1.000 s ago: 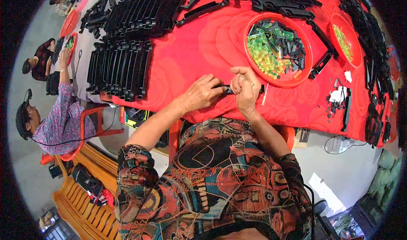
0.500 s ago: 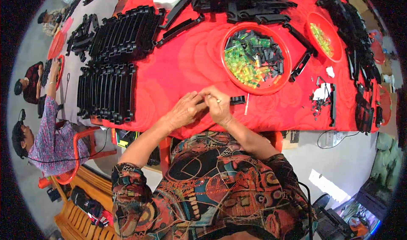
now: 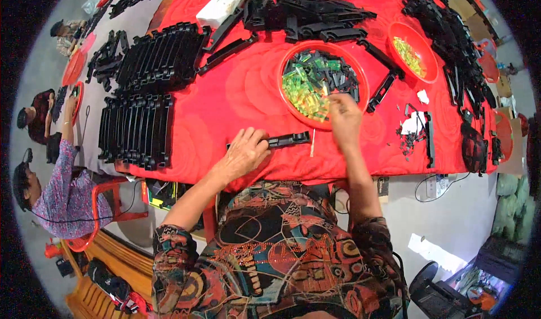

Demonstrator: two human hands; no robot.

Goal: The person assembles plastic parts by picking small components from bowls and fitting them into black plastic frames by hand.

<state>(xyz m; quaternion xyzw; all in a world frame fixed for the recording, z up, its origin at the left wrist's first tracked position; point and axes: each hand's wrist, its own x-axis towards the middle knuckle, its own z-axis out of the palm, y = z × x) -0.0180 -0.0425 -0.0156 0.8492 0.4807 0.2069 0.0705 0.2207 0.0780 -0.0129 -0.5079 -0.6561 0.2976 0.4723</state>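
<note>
My left hand point(image 3: 248, 153) is closed on a long black plastic strip point(image 3: 289, 140) that lies crosswise on the red cloth near the table's front edge. The strip's right end sticks out past the fingers. At the near right rim of a round red basin point(image 3: 365, 88) is my right hand point(image 3: 344, 113), its fingers drawn together over the pieces; what they pinch, if anything, is too small to make out. Inside the basin lie yellow-green translucent pieces point(image 3: 303, 92) on the left and small black pieces point(image 3: 345, 82) on the right.
Black strips point(image 3: 137, 130) stand in rows at left, with more heaped point(image 3: 304, 14) at the back. A second red basin point(image 3: 411, 51) holds yellow pieces. Near the right sit a white scrap point(image 3: 414, 123) and black bits. A co-worker point(image 3: 70, 195) sits at far left.
My right hand has left my left hand and moved right and up to the basin. The strip, mostly covered before, now shows beside my left hand. The view has shifted slightly.
</note>
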